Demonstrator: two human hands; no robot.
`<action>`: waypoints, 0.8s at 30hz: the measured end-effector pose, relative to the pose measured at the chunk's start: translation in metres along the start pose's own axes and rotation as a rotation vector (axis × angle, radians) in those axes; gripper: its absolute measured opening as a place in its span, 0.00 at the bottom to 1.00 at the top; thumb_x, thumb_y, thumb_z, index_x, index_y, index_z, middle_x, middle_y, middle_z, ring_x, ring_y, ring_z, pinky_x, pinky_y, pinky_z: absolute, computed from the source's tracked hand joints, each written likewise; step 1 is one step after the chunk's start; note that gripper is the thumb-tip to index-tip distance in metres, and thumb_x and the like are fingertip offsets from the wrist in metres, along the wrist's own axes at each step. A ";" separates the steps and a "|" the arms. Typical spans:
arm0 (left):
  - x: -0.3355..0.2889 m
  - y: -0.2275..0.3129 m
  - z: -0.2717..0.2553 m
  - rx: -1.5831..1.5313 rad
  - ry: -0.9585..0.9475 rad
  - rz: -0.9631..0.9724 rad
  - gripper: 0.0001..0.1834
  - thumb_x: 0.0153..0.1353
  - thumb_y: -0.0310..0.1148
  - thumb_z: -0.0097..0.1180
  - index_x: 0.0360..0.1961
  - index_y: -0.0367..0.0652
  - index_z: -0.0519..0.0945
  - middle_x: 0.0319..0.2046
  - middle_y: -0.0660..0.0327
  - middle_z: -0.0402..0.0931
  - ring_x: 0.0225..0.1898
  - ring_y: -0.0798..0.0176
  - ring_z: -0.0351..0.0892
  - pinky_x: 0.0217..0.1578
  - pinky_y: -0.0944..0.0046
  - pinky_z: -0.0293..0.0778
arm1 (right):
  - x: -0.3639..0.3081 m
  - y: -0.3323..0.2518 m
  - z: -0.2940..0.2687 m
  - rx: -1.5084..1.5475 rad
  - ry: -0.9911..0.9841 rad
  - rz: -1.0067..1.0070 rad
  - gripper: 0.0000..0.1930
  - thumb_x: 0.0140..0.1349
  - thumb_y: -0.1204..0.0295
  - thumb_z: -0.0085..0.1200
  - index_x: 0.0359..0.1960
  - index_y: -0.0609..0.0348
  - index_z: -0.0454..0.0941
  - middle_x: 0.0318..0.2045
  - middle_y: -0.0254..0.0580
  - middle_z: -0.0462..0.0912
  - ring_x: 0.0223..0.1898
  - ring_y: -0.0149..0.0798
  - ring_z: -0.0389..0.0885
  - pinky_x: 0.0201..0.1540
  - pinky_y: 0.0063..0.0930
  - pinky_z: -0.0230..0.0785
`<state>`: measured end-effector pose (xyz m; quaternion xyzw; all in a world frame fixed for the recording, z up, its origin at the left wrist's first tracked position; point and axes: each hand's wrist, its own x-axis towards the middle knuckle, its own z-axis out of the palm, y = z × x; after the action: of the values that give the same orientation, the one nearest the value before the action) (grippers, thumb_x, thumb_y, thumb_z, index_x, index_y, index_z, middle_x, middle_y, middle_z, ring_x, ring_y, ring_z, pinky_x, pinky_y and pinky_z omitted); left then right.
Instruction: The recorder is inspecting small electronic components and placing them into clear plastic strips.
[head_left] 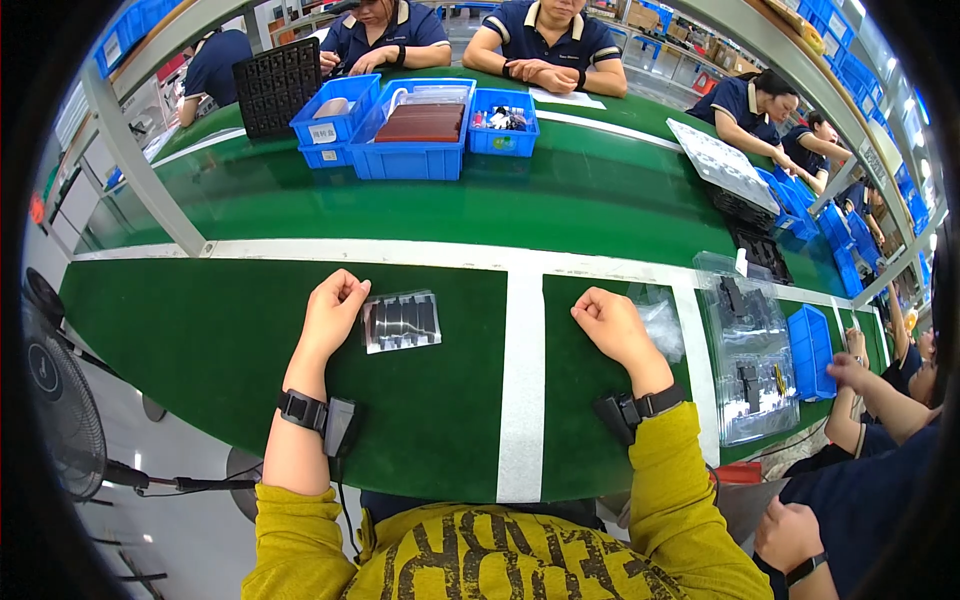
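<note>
My left hand [334,308] rests on the green table with its fingers curled into a loose fist, and nothing shows in it. Right beside its thumb lies a clear sheet with several black strips [402,321] in a row; whether the thumb touches the sheet's corner I cannot tell. On the other side of a white stripe, my right hand [610,325] is also closed, knuckles up, with nothing visible in it. Just right of it lies crumpled clear plastic film [660,328], partly behind the hand. Both wrists wear black straps with small devices.
At the right, a clear tray [745,350] holds black parts, beside a blue bin [811,352]. Across the table stand blue bins with brown sheets [420,124] and small parts. A metal frame post [150,180] rises at left, near a fan [62,400]. Co-workers sit opposite and at right.
</note>
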<state>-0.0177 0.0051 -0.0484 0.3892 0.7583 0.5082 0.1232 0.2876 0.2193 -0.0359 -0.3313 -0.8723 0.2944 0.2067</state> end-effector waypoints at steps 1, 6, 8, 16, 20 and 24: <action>0.000 0.000 0.000 0.005 -0.005 0.004 0.11 0.57 0.30 0.54 0.21 0.38 0.70 0.15 0.71 0.64 0.20 0.77 0.59 0.21 0.74 0.58 | 0.000 0.000 0.000 0.000 0.003 -0.007 0.06 0.52 0.71 0.54 0.25 0.61 0.74 0.13 0.41 0.73 0.16 0.40 0.71 0.22 0.32 0.63; 0.000 0.001 0.001 0.003 -0.005 0.007 0.11 0.57 0.30 0.54 0.21 0.38 0.70 0.15 0.71 0.63 0.20 0.78 0.58 0.21 0.74 0.58 | -0.001 0.001 -0.001 0.005 0.009 -0.010 0.06 0.52 0.71 0.55 0.25 0.61 0.74 0.13 0.41 0.72 0.15 0.39 0.70 0.21 0.31 0.62; -0.001 0.001 0.000 -0.004 -0.001 0.002 0.11 0.57 0.30 0.54 0.21 0.38 0.70 0.15 0.71 0.63 0.20 0.78 0.58 0.21 0.74 0.58 | 0.000 0.000 0.000 0.009 -0.002 -0.002 0.06 0.52 0.71 0.55 0.25 0.61 0.74 0.13 0.41 0.72 0.15 0.39 0.70 0.21 0.31 0.62; 0.000 0.004 0.000 -0.005 -0.009 -0.003 0.11 0.57 0.30 0.55 0.22 0.37 0.70 0.16 0.70 0.64 0.20 0.77 0.59 0.22 0.73 0.59 | -0.001 0.002 0.000 0.019 0.010 -0.005 0.06 0.52 0.72 0.54 0.25 0.61 0.74 0.13 0.40 0.72 0.16 0.37 0.70 0.21 0.31 0.61; 0.000 0.000 -0.001 0.005 0.007 0.002 0.11 0.57 0.31 0.55 0.22 0.37 0.70 0.16 0.70 0.64 0.20 0.77 0.60 0.22 0.73 0.60 | 0.000 -0.002 -0.001 0.020 -0.014 0.019 0.06 0.52 0.72 0.54 0.25 0.61 0.74 0.13 0.40 0.72 0.16 0.37 0.70 0.21 0.30 0.62; -0.001 0.006 0.000 0.027 -0.005 -0.001 0.11 0.57 0.31 0.55 0.22 0.36 0.70 0.16 0.70 0.65 0.20 0.76 0.60 0.22 0.73 0.60 | -0.001 0.001 -0.001 0.016 0.003 0.002 0.06 0.52 0.72 0.54 0.25 0.61 0.74 0.13 0.40 0.72 0.16 0.37 0.70 0.21 0.31 0.62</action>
<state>-0.0140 0.0056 -0.0430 0.3916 0.7651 0.4969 0.1199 0.2891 0.2196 -0.0356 -0.3307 -0.8694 0.3010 0.2103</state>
